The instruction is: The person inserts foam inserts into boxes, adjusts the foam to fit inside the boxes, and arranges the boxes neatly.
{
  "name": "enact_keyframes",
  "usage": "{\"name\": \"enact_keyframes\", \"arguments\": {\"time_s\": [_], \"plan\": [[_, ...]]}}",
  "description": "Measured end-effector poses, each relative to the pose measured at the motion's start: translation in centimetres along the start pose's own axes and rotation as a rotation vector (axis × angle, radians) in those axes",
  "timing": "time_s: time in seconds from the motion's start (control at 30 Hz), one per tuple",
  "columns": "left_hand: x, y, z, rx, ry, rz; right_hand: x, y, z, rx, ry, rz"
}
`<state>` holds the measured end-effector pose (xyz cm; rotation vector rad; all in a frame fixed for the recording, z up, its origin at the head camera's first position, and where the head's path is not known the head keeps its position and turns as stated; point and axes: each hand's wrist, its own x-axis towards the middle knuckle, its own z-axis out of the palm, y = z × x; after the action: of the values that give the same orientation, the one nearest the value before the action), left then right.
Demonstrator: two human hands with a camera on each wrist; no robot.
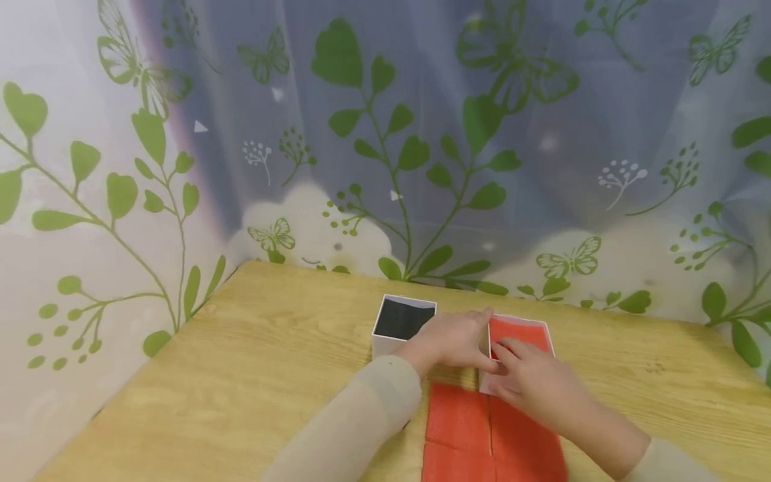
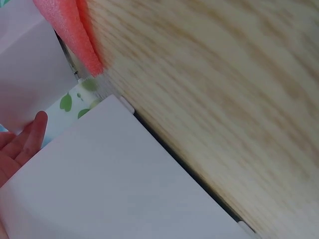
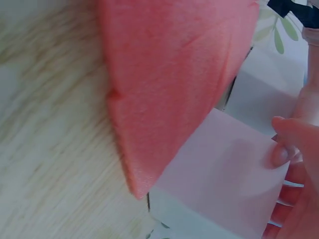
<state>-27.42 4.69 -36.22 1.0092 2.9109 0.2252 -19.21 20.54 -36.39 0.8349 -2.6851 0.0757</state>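
Note:
A white box with red inside stands at the right, between my two hands. My left hand grips it from the left, thumb at the front corner and fingers along the left side. My right hand holds its front, with fingers over the rim and the thumb outside on the front wall. To the left stands a second white box with a dark lining, partly covered by my left hand. Red sheet material, lined or cut into panels, lies in front of the boxes. In the right wrist view, the red sheet looks soft and foamy.
All of it sits on a wood-grain table. Behind and at the left hangs a curtain printed with green leaves and butterflies, meeting the table's back edge.

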Motion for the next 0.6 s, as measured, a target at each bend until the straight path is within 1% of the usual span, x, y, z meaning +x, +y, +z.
{"name": "enact_keyframes", "arguments": {"time_s": [0.1,0.27,0.37,0.5,0.6], "plan": [[0.07,-0.04,-0.37,0.005,-0.001,0.007,0.0,0.07,-0.01,-0.001,0.01,-0.019],[0.13,-0.18,-0.48,0.014,0.014,0.002,-0.07,0.19,0.19,-0.002,0.028,-0.039],[0.13,-0.3,-0.48,0.021,0.016,-0.005,0.03,0.17,0.24,-0.001,0.022,-0.048],[0.13,-0.25,-0.22,0.01,0.002,-0.001,-0.18,0.18,0.29,0.002,0.014,-0.046],[0.09,-0.07,-0.13,0.006,-0.005,0.0,-0.59,0.13,0.16,0.012,0.001,-0.028]]}}
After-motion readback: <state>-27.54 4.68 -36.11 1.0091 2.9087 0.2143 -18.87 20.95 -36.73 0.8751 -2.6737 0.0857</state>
